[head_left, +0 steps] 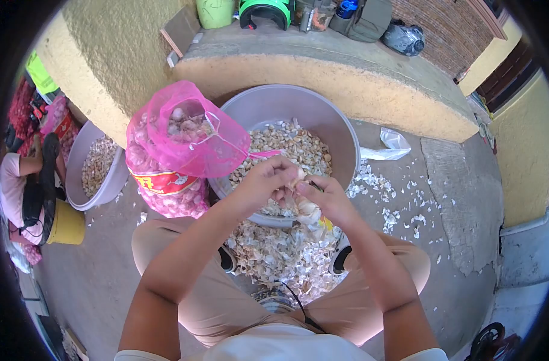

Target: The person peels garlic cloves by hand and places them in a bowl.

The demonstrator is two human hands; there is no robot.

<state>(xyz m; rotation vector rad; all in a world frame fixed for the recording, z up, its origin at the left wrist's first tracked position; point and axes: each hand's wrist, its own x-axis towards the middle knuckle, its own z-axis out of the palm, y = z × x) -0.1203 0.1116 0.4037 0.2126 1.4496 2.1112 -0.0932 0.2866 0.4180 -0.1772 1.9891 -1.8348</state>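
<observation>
Over the near rim of a large grey tub, my two hands meet. My left hand is closed, its fingertips pinching a pale piece of garlic. My right hand is closed on a small dark tool, whose blade cannot be made out. Just below the fingers shows a whitish garlic bulb; which hand bears it is unclear. Many garlic cloves lie in the tub. A pink mesh bag of garlic leans against the tub's left side.
Peeled skins are heaped between my legs. At the left, another person sits by a second tub and a yellow bucket. A raised ledge runs behind the tub, with a green helmet on it.
</observation>
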